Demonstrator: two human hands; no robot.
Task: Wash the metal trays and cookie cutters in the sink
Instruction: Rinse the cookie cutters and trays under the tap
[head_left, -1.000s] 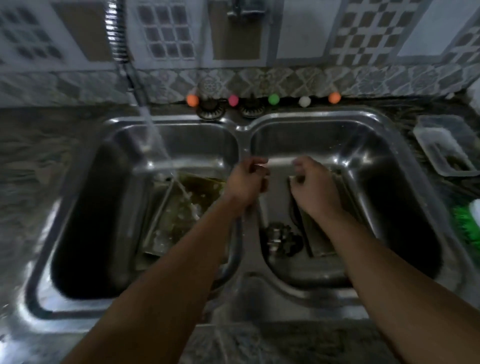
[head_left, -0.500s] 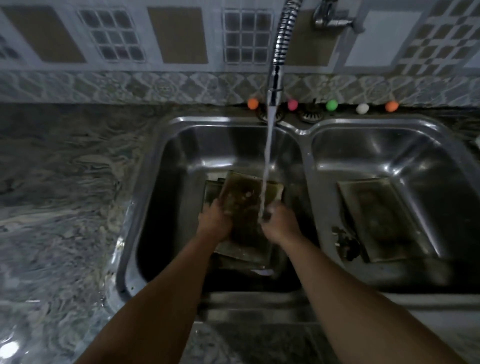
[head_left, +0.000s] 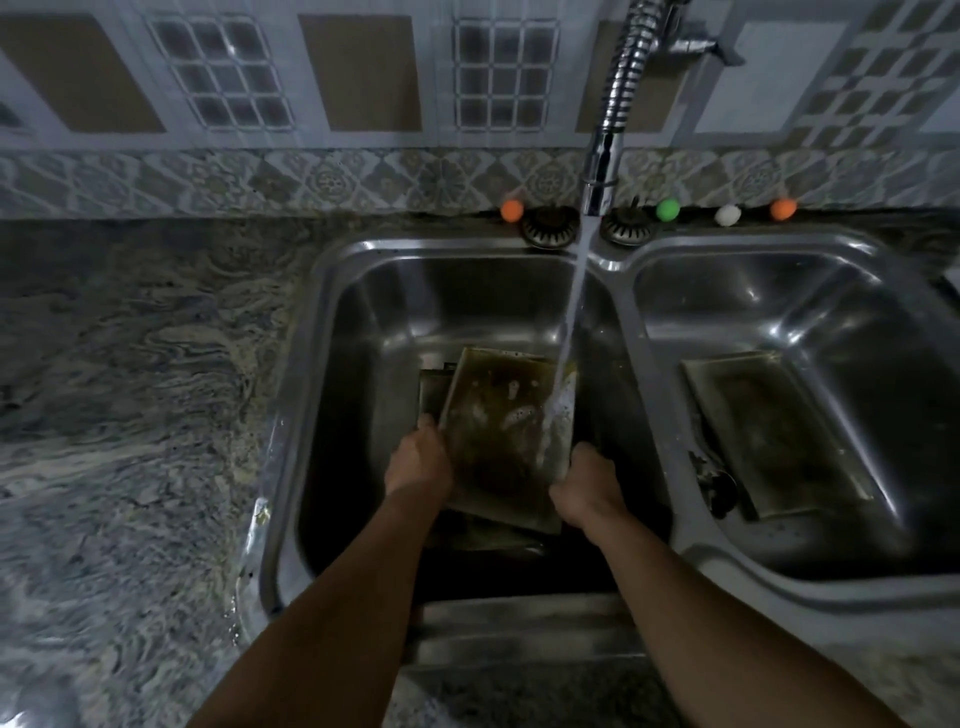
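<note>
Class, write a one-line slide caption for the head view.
Both hands, left and right, hold a stained metal tray under the running tap in the left basin.

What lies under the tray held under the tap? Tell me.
Both hands, left and right, grip the held tray in the left basin. Another tray's corner shows beneath it at upper left. The rest, and anything else below, is covered.

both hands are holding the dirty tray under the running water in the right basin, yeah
Not quite: the head view shows it is the left basin. Both the left hand and right hand hold the dirty tray under the running water; the right basin holds another tray, untouched.
</note>
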